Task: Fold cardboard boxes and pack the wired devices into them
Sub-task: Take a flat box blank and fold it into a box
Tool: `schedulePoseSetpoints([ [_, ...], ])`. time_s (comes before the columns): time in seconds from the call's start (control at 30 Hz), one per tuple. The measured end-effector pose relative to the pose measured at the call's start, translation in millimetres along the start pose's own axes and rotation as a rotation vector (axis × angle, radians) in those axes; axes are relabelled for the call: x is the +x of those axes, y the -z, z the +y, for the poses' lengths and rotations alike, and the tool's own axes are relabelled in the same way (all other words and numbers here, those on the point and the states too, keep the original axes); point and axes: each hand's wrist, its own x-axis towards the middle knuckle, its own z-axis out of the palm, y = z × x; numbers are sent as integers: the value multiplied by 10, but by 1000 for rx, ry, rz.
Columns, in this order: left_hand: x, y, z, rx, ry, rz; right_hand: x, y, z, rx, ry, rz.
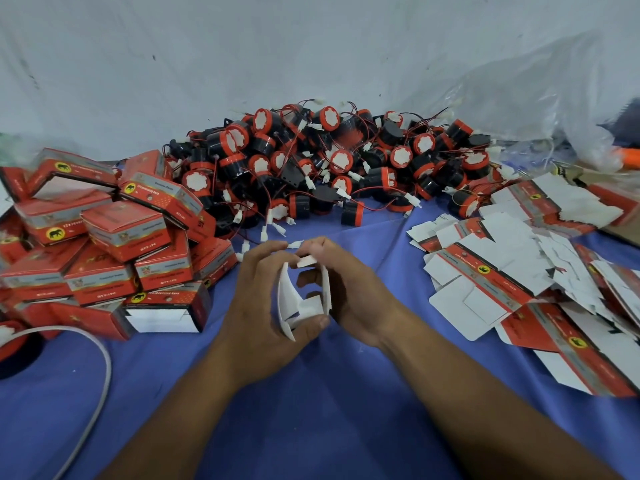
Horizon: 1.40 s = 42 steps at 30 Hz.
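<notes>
Just in front of the pile of wired devices (329, 161), both hands grip a half-folded cardboard box (302, 304). The left hand (263, 306) curls round its left wall and the right hand (353, 289) round its right. Finished boxes (104, 237) are stacked left of the pile, and flat blanks (502, 271) lie to its right.

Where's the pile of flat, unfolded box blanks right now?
Head view, right side: the flat blanks lie scattered on the blue cloth, right of the right hand, in front of the device pile.
</notes>
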Motion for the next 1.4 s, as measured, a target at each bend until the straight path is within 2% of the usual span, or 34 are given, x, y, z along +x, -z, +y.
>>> schedulePoseSetpoints([
  [0.13,-23,6,-5,-14,32,-13,26,32,19,-63,-50,-16],
  [0.33,-33,12,-96,114,-129,-106,1,10,48,-107,-20,39],
  [0.5,-11,-3,-158,190,-128,-63,-8,-35,150,-140,16,109],
  [0.6,22,-2,-164,217,-27,-24,-27,-79,136,-2,-65,89],
  [0.67,42,34,-196,247,56,-38,-41,-67,130,5,-63,44],
  [0.8,51,100,-229,354,138,-216,-57,-22,157,-32,-24,-32],
  [0.87,59,87,-199,375,146,-274,-52,-49,145,-48,-11,-2],
  [0.97,49,51,-182,363,133,-249,-33,-82,161,-80,-19,59],
  [1.2,-28,96,-231,200,124,-225,-17,-78,124,-48,-45,69],
  [1.3,-25,86,-220,176,125,-181,-15,-64,100,-171,-13,153],
  [1.4,-28,46,-213,238,103,-159,-50,-82,82,-261,-5,138],
])
